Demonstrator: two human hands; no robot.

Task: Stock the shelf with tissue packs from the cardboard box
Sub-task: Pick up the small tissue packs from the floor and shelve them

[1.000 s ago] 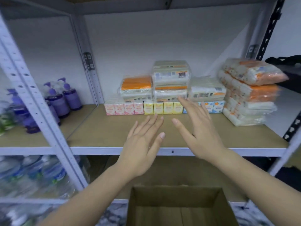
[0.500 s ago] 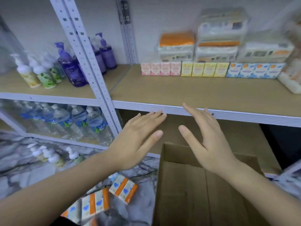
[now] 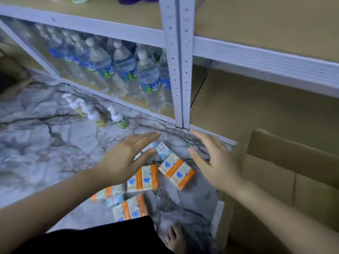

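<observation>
Both sets of fingers are straight and released, holding nothing. The left hand [image 3: 126,158] hovers palm-down over the far end of a scatter of tissue packs [image 3: 176,170], and the right hand [image 3: 214,160] hovers just right of them, palm turned inward; whether either touches a pack I cannot tell. The packs, white with orange bands, lie loose on the marble floor [image 3: 45,143], left of the cardboard box [image 3: 293,171] and near the foot of the shelf post [image 3: 180,70]. At least five show. Behind them the lower shelf [image 3: 256,107] on the right is bare where it shows, and water bottles [image 3: 128,74] fill the left bay. By my reading the stocking is unfinished: these floor packs await gathering and shelving.
</observation>
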